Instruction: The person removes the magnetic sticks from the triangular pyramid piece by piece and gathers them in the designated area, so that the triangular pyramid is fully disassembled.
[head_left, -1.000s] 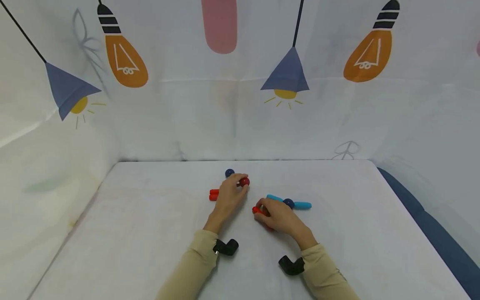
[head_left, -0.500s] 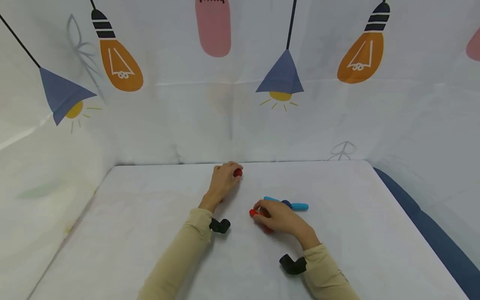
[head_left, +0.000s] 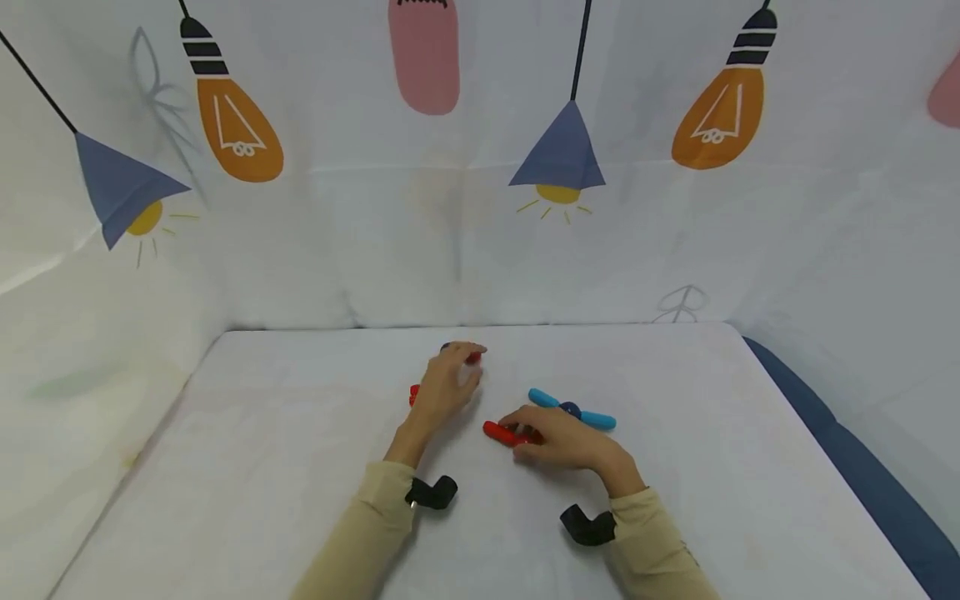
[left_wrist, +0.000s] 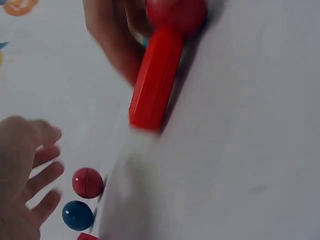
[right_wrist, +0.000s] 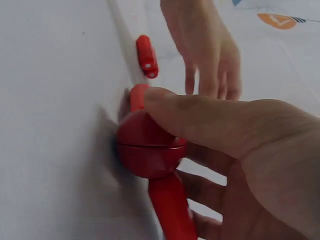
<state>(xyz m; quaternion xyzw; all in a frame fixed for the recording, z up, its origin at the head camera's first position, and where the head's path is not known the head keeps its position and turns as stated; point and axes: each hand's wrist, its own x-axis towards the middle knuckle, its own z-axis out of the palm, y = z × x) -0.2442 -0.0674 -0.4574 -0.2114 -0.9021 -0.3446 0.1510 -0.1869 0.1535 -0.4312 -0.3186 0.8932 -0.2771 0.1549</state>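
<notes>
In the head view my left hand [head_left: 442,387] is over the far middle of the table, fingers spread. Beside its fingertips in the left wrist view lie a red ball [left_wrist: 87,183] and a dark blue ball [left_wrist: 77,215], both apart from the hand. Two short red sticks [right_wrist: 145,52] lie side by side near that hand. My right hand [head_left: 562,442] holds a red ball [right_wrist: 150,145] with a red stick [right_wrist: 170,207] joined on one side and another stick [right_wrist: 139,96] opposite. The thumb lies over the ball, with fingers behind it.
Just beyond my right hand lie two light blue sticks [head_left: 598,420] joined to a dark blue ball [head_left: 570,409]. A white wall sheet printed with lamps [head_left: 558,150] stands along the far edge of the white table [head_left: 300,433]. Black brackets [head_left: 588,527] sit at both wrists.
My left hand reached toward the far edge, then came back a little, its fingers now off the red ball. More of the red stick shows beyond my right hand's fingers.
</notes>
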